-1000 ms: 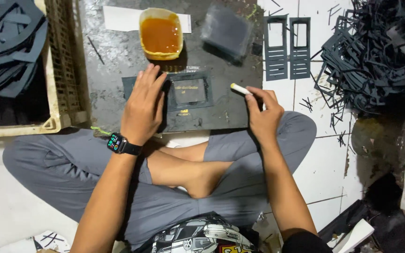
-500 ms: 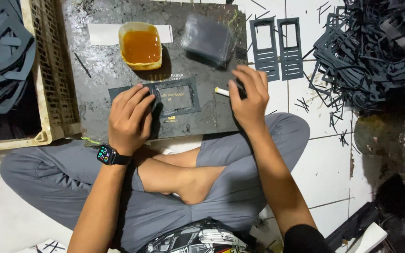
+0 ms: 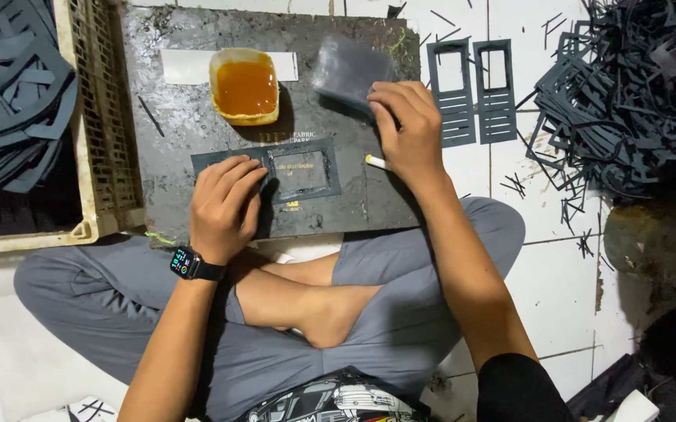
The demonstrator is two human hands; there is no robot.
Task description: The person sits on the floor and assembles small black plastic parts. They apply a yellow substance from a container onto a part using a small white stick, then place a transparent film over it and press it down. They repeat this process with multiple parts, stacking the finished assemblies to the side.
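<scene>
Dark work board (image 3: 197,117) resting across the seated person's lap; on it a tub of amber glue (image 3: 245,86) and a flat dark frame piece (image 3: 299,172), long axis left–right. Left hand (image 3: 225,207) presses flat, fingers spread, on the frame's left end. Right hand (image 3: 404,129), pinching a thin white applicator (image 3: 375,162), has moved up from beside the frame to a dark pad (image 3: 350,70) beyond it
</scene>
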